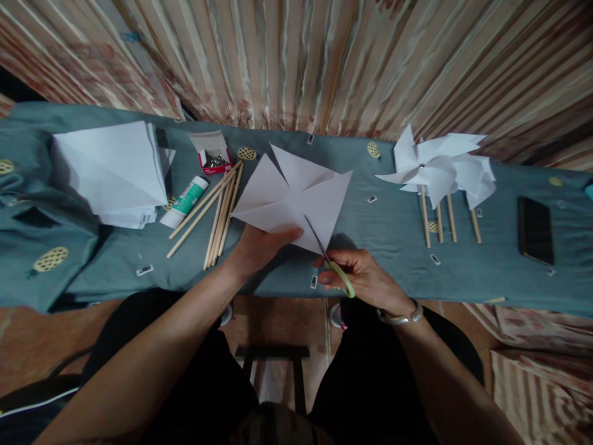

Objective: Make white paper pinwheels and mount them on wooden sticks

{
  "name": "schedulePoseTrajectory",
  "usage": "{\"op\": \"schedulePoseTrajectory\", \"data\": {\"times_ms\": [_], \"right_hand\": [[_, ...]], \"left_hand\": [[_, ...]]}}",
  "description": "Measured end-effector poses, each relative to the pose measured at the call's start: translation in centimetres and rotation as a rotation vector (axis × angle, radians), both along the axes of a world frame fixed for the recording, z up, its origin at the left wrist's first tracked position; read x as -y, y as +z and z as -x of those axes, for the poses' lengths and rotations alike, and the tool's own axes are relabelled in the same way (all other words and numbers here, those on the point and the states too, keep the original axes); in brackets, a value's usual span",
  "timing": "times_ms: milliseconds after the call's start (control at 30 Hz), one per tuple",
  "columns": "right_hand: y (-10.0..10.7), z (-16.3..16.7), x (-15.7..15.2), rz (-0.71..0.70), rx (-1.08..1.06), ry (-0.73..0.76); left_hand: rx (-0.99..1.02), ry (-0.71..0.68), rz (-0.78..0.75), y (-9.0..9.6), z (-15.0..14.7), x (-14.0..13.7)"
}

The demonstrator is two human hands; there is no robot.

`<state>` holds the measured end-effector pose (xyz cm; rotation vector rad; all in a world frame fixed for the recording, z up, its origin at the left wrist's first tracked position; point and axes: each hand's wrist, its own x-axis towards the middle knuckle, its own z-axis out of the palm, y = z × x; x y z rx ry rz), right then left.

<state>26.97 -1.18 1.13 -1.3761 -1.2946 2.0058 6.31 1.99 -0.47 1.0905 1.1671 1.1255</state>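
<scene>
A white paper square with slits running in from its corners is held above the cloth in front of me. My left hand grips its near left edge, thumb on top and the other fingers hidden beneath. In my right hand is a pair of scissors with pale green handles. The blades reach into the paper's near corner, pointing toward its middle. To the left lie several wooden sticks, a glue stick and a small red box of metal pins.
A stack of white paper lies at the left of the blue-green cloth. Several finished paper pinwheels on sticks rest to the right, with a black phone beyond them. A striped curtain hangs behind the table.
</scene>
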Motion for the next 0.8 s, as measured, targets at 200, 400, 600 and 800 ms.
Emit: {"op": "schedulePoseTrajectory", "data": {"times_ms": [200,400,600,800], "right_hand": [[0.31,0.28,-0.09,-0.002,0.023,-0.021],[0.47,0.39,-0.17,-0.061,0.056,-0.023],[0.58,0.54,-0.14,-0.032,0.044,-0.035],[0.37,0.44,-0.06,-0.046,0.066,-0.024]], "left_hand": [[0.018,0.001,-0.023,-0.02,-0.04,0.09],[0.003,-0.031,0.025,-0.22,-0.16,0.47],[-0.001,-0.030,0.036,-0.21,-0.21,0.58],[0.014,-0.029,0.032,-0.28,-0.18,0.63]]}}
